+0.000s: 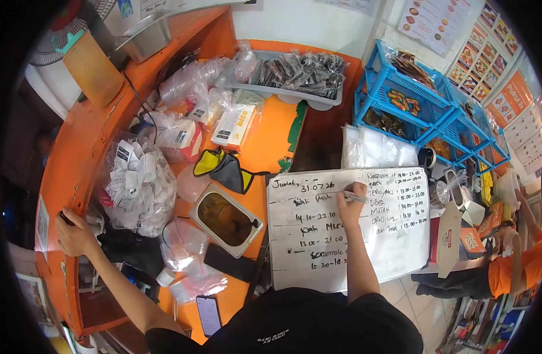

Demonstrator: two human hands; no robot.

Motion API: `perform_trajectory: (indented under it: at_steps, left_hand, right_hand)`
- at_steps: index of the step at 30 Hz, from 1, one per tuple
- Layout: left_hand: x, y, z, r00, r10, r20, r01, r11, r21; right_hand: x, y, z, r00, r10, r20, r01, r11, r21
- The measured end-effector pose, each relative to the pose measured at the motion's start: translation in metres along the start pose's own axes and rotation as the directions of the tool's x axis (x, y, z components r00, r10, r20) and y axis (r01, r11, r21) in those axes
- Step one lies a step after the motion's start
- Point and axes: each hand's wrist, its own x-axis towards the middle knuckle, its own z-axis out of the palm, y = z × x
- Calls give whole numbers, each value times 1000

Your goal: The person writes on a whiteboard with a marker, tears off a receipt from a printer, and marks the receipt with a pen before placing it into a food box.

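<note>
My right hand (352,205) is closed around a pale marker (356,196) over the upper middle of a whiteboard (294,274). The board carries black handwriting: a date, names and time ranges. My left hand (75,236) rests far to the left on the top of an orange counter (58,177), its fingers curled round a small black object (66,219) whose kind I cannot make out. Left of the board stands a metal tub (228,219) of brown liquid with a dark handle in it.
A bag of crumpled paper (142,186), a dark face mask (229,168), a phone (209,315) and a tray of wrapped black items (300,74) lie around. Blue baskets (410,103) stand at the back right. A person in an orange shirt (528,268) is at the right.
</note>
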Motion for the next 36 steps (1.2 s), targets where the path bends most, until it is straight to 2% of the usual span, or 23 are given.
perform_trajectory:
  at_steps: [1, 2, 4, 5, 6, 7, 9, 10, 11, 12, 13, 14, 15, 17, 19, 22, 24, 31, 32, 33, 34, 35, 36]
  left_hand:
    - [1, 1, -2, 1000, 7, -17, -7, 1000, -19]
    - [4, 4, -8, 1000, 10, -17, -10, 1000, -30]
    - [6, 16, -28, 953, -244, 180, 277, 941, -195]
    - [2, 28, -42, 952, -239, 189, 277, 937, -212]
    - [-2, 42, -61, 953, -285, 98, 291, 787, -544]
    - [-5, 56, -84, 932, -362, 27, 234, 542, -807]
    - [-40, 86, -151, 987, -77, 139, 149, 157, -976]
    - [-80, 99, -165, 965, 28, 259, 255, 111, -961]
    - [-77, 134, -198, 950, 266, -165, -92, -268, -959]
    - [-93, 160, -267, 811, 500, 304, 461, -227, -858]
    - [-139, 186, -284, 712, 609, 350, 654, -395, -645]
    - [-140, 205, -313, 469, 780, 414, 850, -272, -451]
    - [-145, 225, -336, 348, 859, 375, 921, -240, -306]
    - [-160, 266, -370, 380, 882, 279, 910, -302, -284]
    - [-161, 292, -392, 342, 905, 254, 917, -262, -300]
    - [-158, 317, -423, 297, 934, 200, 926, -230, -300]
    - [-163, 337, -441, 354, 923, 148, 892, -285, -351]
    - [-155, 363, -501, 429, 900, 80, 840, -365, -402]
    - [-154, 362, -505, 360, 930, 71, 860, -301, -413]
    - [-154, 365, -513, 287, 956, 65, 875, -234, -425]
    - [-156, 367, -520, 361, 926, 105, 854, -284, -436]
    - [-160, 368, -521, 362, 926, 105, 853, -283, -438]
    - [-166, 368, -520, 350, 927, 135, 858, -259, -443]
  right_hand:
    - [-1, 3, -9, 1000, 3, -5, -3, 1000, -2]
    - [-3, 2, -20, 992, -17, -126, 15, 1000, -18]
    - [-6, 2, -48, 954, -47, -297, 33, 998, -53]
    - [-10, 8, -66, 951, -46, -306, 25, 997, -70]
    - [-14, 16, -87, 943, -67, -327, 26, 991, -130]
    - [-17, 23, -107, 933, -91, -347, 26, 982, -187]
    - [-24, 18, -141, 906, -70, -418, -26, 975, -219]
    - [-28, 16, -154, 907, -87, -413, -26, 965, -262]
    - [-30, 16, -165, 910, -104, -402, -24, 953, -302]
    - [-30, 13, -172, 912, -105, -397, -22, 953, -301]
    - [-33, 8, -174, 935, 139, -325, -130, 990, 49]
    - [-38, 6, -175, 922, 348, -169, -266, 887, 377]
    - [-39, 7, -173, 904, 427, -38, -360, 804, 473]
    - [-38, -39, -181, 849, 476, 230, -524, 702, 483]
    - [-38, -44, -188, 868, 384, 314, -495, 714, 495]
    - [-32, -53, -221, 810, 342, 476, -573, 633, 521]
    - [-27, -47, -239, 783, 271, 560, -583, 631, 511]
    - [-26, -12, -263, 708, 170, 686, -597, 663, 452]
    - [-32, -3, -261, 706, 168, 688, -597, 664, 450]
    - [-37, 13, -260, 826, 110, 552, -405, 798, 447]
    - [-46, 21, -256, 916, 22, 401, -197, 894, 402]
    - [-56, 22, -249, 916, 20, 401, -197, 893, 404]
    - [-69, 19, -242, 946, -73, 316, -74, 901, 427]
